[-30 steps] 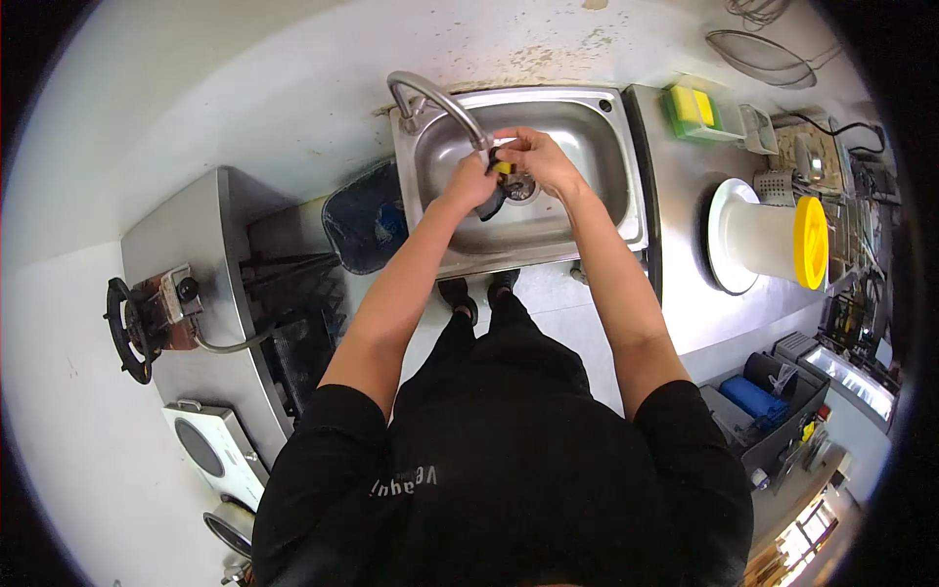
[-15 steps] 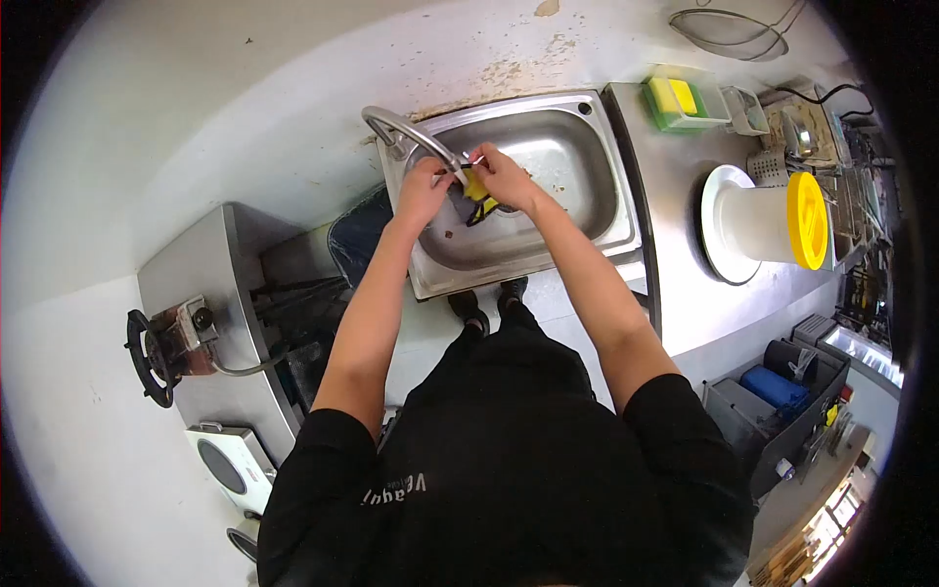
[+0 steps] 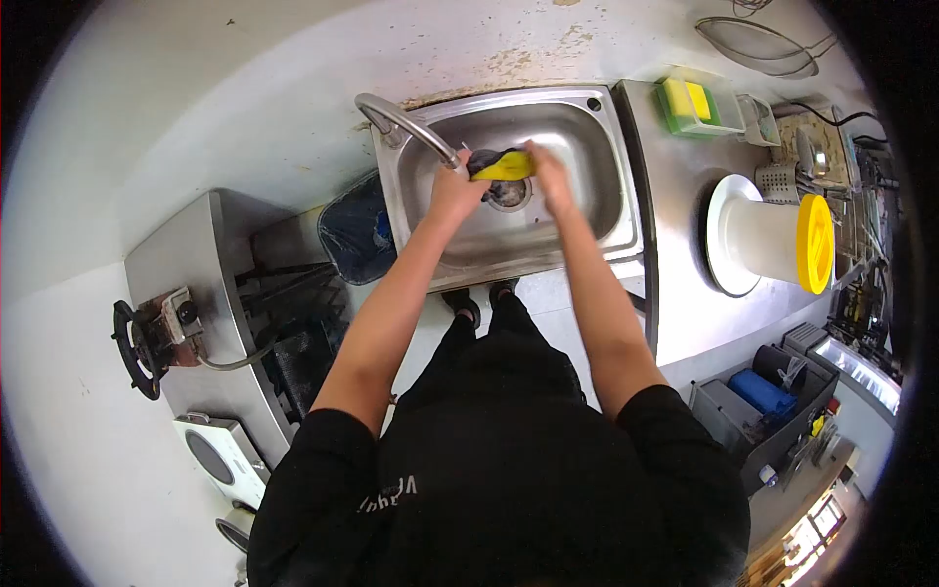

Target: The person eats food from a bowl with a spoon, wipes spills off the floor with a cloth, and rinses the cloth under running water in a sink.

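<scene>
A limp yellow and dark grey cloth [image 3: 506, 166] stretches between my two hands over the steel sink [image 3: 587, 196]. My left hand [image 3: 460, 193] is closed on its left end, just below the spout of the curved faucet [image 3: 416, 127]. At the cloth's right end, my right hand [image 3: 549, 176] is closed too, somewhat blurred by motion. The drain [image 3: 510, 193] lies beneath the cloth and is partly covered by its dark part. Whether water runs from the spout is hard to make out.
Right of the sink, a steel counter [image 3: 675, 284] bears a green sponge box [image 3: 696, 110], a white plate [image 3: 724, 220] and a white container with a yellow lid [image 3: 814, 244]. A dark bin [image 3: 357, 235] stands left of the sink, near a burner [image 3: 161, 333].
The cloth has been spread out sideways, with more yellow showing. My right hand has moved right, away from my left hand, which has shifted slightly right and down.
</scene>
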Tool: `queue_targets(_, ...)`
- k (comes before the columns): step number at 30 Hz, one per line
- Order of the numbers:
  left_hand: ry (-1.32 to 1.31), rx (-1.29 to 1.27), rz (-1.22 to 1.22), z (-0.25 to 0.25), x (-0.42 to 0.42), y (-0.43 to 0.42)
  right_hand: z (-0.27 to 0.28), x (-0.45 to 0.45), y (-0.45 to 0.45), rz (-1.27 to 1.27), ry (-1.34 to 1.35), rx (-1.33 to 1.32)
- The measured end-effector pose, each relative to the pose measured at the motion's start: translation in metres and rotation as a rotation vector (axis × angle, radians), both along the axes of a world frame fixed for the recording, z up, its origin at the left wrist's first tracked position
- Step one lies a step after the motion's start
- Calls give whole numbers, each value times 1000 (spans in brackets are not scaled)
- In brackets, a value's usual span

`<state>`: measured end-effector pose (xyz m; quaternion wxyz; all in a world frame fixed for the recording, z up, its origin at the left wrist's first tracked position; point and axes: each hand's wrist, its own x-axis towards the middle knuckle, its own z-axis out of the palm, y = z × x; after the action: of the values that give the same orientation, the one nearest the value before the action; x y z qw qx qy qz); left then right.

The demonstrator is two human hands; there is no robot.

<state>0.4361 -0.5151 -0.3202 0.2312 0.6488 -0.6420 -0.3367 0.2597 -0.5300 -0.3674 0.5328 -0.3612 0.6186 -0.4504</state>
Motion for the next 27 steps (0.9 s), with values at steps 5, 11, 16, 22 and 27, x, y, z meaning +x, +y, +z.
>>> queue_targets(5, 405, 33, -25, -4, -1, 14, -36, 70, 36, -124, -884, 119)
queue_targets(11, 529, 387, 239, -62, 48, 46, -65, 93, 18, -532, -1207, 166)
queue_targets(16, 1343, 1127, 526, -57, 61, 39, -35, 101, 30, -40, -657, 232)
queue_targets(22, 1342, 552, 895, -82, 39, 41, -40, 121, 64, -106, -915, 312)
queue_targets(27, 515, -198, 643, -60, 31, 71, -118, 134, 70, -41, -960, 514)
